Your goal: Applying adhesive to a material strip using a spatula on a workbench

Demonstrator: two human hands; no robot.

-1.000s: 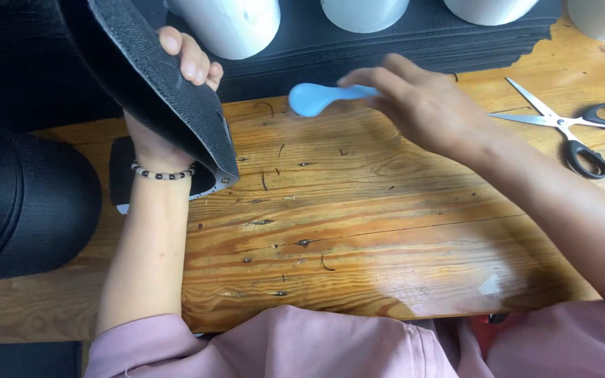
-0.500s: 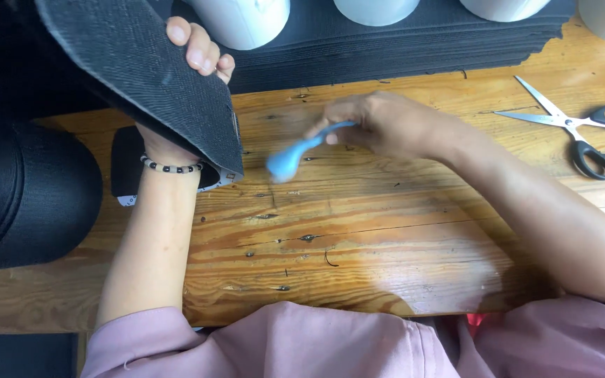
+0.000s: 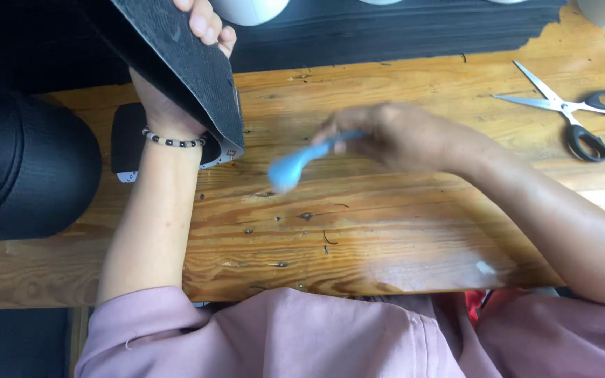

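I am holding up a black textured sheet with one hand and carrying a blue tool toward it with the other.

My left hand [image 3: 176, 98] is gripping the black textured sheet [image 3: 176, 56], tilting it up off the wooden surface [image 3: 386, 224], fingers curled over its top edge. My right hand [image 3: 393, 136] is pinching the handle of a small blue tool [image 3: 295, 164], its rounded end blurred and pointing toward the sheet, not touching it. I judge the work is at an early stage: nothing visible is applied to the sheet yet. Scissors [image 3: 572, 112] are lying well beyond my right hand, untouched. A black roll [image 3: 22, 161] is sitting just outside my left forearm. More dark sheets [image 3: 400, 28] are stacked beyond both hands.
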